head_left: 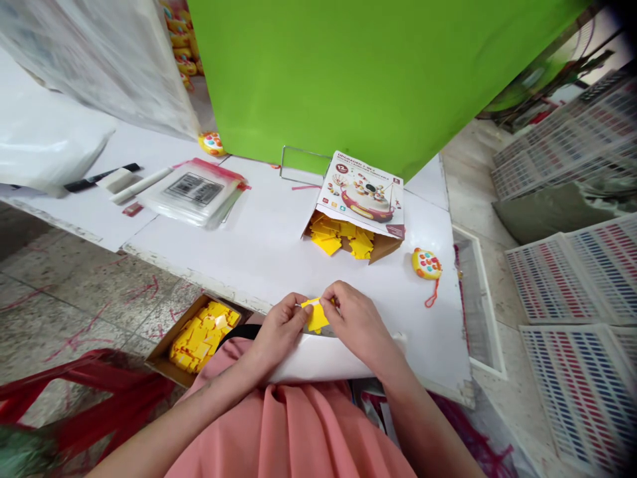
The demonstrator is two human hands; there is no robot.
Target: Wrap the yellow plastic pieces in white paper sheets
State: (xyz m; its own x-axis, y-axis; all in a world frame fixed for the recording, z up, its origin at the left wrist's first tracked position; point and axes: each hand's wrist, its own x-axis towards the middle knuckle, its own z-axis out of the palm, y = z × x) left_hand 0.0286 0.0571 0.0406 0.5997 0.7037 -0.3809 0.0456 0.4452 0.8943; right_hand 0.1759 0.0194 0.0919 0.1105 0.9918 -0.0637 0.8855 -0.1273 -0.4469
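Between my two hands, just over the table's near edge, is a flat yellow plastic piece (317, 316) with a pale strip along its top. My left hand (284, 325) pinches its left end between thumb and fingers. The thumb and fingers of my right hand (354, 318) close on its upper right side. Beyond them lies a printed toy box (362, 189) on its side, its open end toward me, with several similar yellow pieces (341, 236) spilling at its mouth. Low on my left, a cardboard box (166, 345) is filled with more yellow pieces (204, 335).
A round yellow toy (426, 264) with coloured buttons and a red cord lies right of the printed box. Plastic bags (192, 192), a white stick and a black marker are on the left. A large green panel (318, 79) rises behind. White crates (572, 385) stand at right.
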